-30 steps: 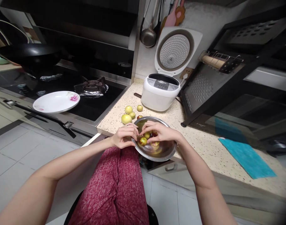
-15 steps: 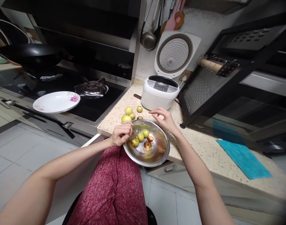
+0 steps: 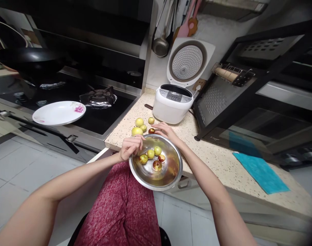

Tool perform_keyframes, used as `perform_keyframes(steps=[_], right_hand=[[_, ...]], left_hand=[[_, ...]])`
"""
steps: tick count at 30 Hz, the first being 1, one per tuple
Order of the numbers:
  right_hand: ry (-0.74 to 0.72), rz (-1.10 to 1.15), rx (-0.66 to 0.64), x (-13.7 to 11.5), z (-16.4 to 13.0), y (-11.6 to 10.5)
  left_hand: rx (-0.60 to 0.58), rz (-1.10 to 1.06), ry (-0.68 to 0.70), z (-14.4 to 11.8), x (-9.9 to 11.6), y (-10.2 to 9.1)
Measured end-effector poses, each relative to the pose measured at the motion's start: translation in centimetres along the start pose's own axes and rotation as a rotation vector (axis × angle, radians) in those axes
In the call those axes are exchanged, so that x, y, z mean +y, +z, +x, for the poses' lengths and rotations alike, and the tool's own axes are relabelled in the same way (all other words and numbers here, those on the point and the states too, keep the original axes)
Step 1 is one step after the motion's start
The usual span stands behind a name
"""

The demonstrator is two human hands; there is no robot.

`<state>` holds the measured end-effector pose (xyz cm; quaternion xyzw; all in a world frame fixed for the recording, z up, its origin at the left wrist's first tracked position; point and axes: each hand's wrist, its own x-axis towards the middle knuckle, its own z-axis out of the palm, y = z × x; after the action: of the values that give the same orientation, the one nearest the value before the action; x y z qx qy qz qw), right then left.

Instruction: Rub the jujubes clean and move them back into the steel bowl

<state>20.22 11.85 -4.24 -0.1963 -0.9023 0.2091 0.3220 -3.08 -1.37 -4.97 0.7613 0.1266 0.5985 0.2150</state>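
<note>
Your left hand (image 3: 129, 147) pinches the near-left rim of the round, polished stainless-steel bowl (image 3: 171, 172), fingers curled narrow over the edge. Your right hand (image 3: 166, 131) lies just beyond the far rim, fingers loosely bent over a small dark-red fruit (image 3: 151, 130) on the speckled beige stone counter (image 3: 217, 153); whether it actually grips that fruit cannot be told.

The bowl sits at the counter's front edge and partly overhangs your lap. Four small round fruits (image 3: 151, 154), smooth-skinned, yellow-green with russet patches, rest in its wet-looking, reflective base. Four more pale green fruits (image 3: 137, 131) lie loose on the counter between the bowl and the white plastic rice cooker (image 3: 172, 106), its lid raised.

Risk, in my judgement: the overhanging bowl depends on one pinching hand, so a slackened grip could tip it off the edge. The loose fruits are round and could roll along the hard counter if knocked.
</note>
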Motion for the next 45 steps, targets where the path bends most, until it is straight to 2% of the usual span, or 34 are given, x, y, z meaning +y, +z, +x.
perform_keyframes(steps=[4,10,15,17,20,26,31,34,40,42,45], right_hand=[[0.009,0.037,-0.052,-0.6,-0.2,-0.4],[0.051,-0.022,-0.041,-1.3,-1.1,-2.0],[0.047,-0.055,-0.155,-1.1,-1.0,-1.0],[0.054,-0.064,-0.162,-1.1,-1.0,-0.6],[0.043,-0.048,-0.095,-1.2,-1.1,-0.8],[0.029,0.004,0.137,-2.2,-1.1,-2.8],[0.032,0.072,0.193,-4.3,-0.9,-4.1],[0.018,0.184,0.083,-6.0,-0.9,-4.9],[-0.088,0.338,-0.329,-8.3,-1.0,-5.1],[-0.085,0.35,-0.413,-8.4,-0.9,-4.9],[-0.08,0.36,-0.473,-8.4,-0.9,-4.8]], left_hand=[[-0.004,0.002,-0.007,-0.1,0.1,0.0],[-0.019,-0.007,-0.009,-0.1,0.1,-0.1],[-0.033,0.013,-0.011,0.0,0.1,-0.2],[-0.031,0.018,-0.021,0.0,0.2,-0.2],[-0.016,0.027,-0.035,-0.2,0.2,-0.2],[0.041,0.091,-0.01,-0.8,-0.2,0.2],[0.084,0.144,0.027,-1.0,-0.7,0.5],[0.077,0.159,0.024,-1.0,-0.7,0.5],[0.039,0.163,0.017,-0.6,-0.3,0.4],[0.028,0.168,0.011,-0.5,-0.2,0.4],[0.016,0.169,0.009,-0.5,-0.1,0.4]])
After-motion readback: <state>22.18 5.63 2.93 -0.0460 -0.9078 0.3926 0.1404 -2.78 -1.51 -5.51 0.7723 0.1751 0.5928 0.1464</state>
